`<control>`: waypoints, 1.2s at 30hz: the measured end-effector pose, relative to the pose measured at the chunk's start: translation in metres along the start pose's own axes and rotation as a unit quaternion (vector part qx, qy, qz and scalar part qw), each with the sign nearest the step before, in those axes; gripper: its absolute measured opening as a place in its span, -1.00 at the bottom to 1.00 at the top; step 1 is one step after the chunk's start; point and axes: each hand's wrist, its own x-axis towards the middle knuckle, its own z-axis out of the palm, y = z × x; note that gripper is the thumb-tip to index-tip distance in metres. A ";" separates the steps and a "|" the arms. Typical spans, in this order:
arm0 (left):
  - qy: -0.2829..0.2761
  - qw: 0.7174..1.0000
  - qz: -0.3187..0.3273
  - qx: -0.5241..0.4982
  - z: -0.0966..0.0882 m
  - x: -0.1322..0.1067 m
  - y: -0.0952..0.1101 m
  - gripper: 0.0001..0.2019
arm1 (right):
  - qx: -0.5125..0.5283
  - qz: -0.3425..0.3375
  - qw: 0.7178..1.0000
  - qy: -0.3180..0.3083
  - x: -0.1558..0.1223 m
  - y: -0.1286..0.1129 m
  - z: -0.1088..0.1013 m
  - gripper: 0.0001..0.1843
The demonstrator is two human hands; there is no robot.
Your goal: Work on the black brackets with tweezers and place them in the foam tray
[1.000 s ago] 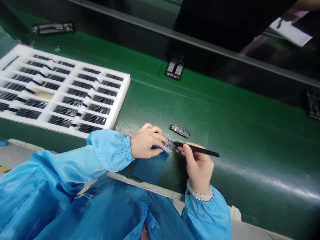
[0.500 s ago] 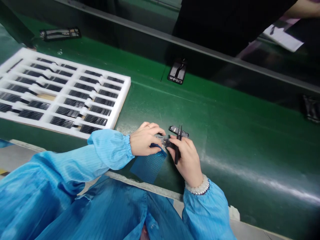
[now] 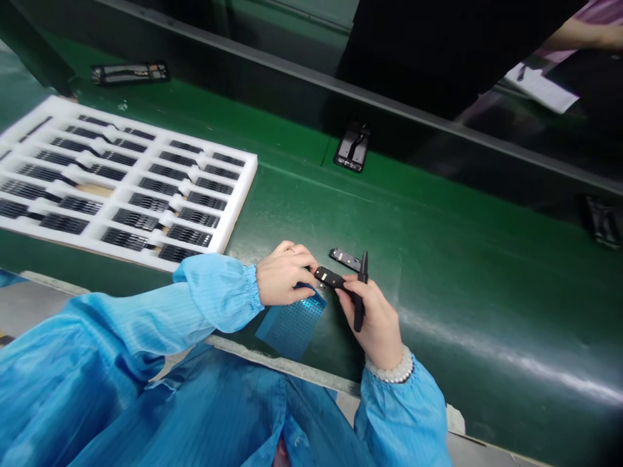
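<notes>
My left hand [image 3: 282,275] is curled over the top of a blue perforated sheet [image 3: 291,323] on the green belt, its fingertips pinching one end of a small black part [image 3: 329,278]. My right hand [image 3: 372,314] pinches the other end of that part while gripping black tweezers [image 3: 359,293], which stand nearly upright with the tip pointing away from me. A second small black part [image 3: 346,258] lies on the belt just beyond the held one.
A white foam tray [image 3: 232,214] with several rows of black parts sits at the left. Black assemblies lie on the belt at the far left [image 3: 130,72], centre [image 3: 354,146] and right edge [image 3: 602,220]. Another person's arm [image 3: 574,35] shows at top right.
My right hand swung the tweezers from lying flat and pointing right to nearly upright. Both hands now pinch the small black part, lifted off the blue sheet's corner.
</notes>
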 end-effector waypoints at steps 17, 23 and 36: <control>0.033 0.996 0.011 -0.085 -0.005 0.002 0.000 -0.87 | -0.020 0.056 0.987 0.151 0.019 0.027 -0.008 -0.75; 0.010 0.994 -0.047 -0.100 -0.004 0.005 -0.001 -0.84 | 0.282 0.177 0.925 0.185 0.001 -0.004 -0.004 -0.71; 0.004 0.992 -0.066 -0.110 -0.005 0.004 -0.001 -0.85 | 0.352 0.201 0.909 0.097 0.003 -0.020 -0.001 -0.85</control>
